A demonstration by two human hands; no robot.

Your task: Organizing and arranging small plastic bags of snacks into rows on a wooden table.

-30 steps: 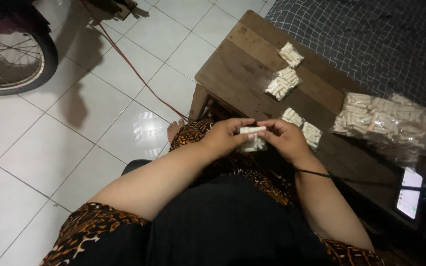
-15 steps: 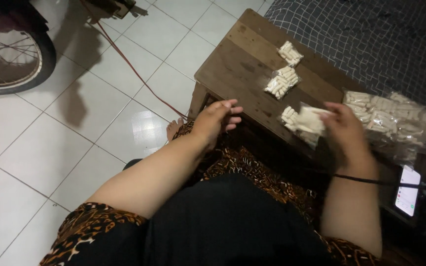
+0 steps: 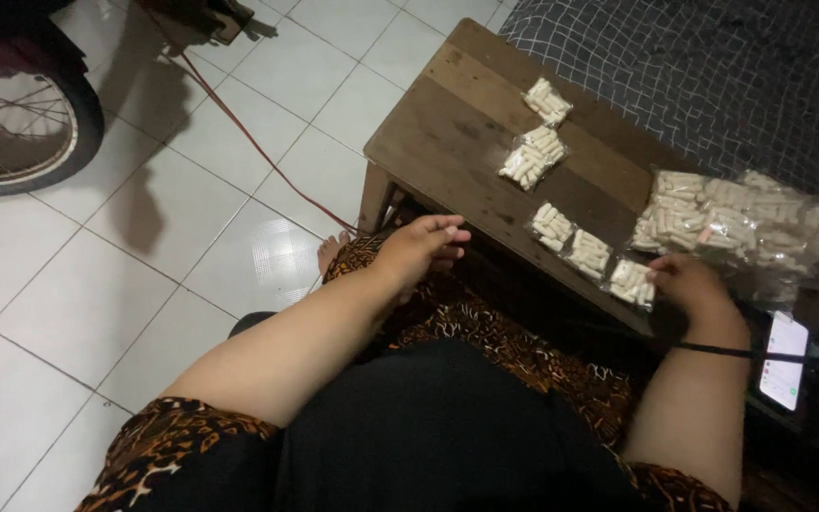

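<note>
Head view: right hand (image 3: pixel 689 284) grips a small snack packet (image 3: pixel 633 283) at the desk (image 3: pixel 447 133) edge, aligned with others; left hand (image 3: pixel 419 248) rests open, empty.

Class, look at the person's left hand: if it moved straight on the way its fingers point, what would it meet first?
The left hand points right, along the near edge of the wooden table. It would probably meet the nearest small packet first, though depth is unclear and it might pass below the tabletop.
</note>
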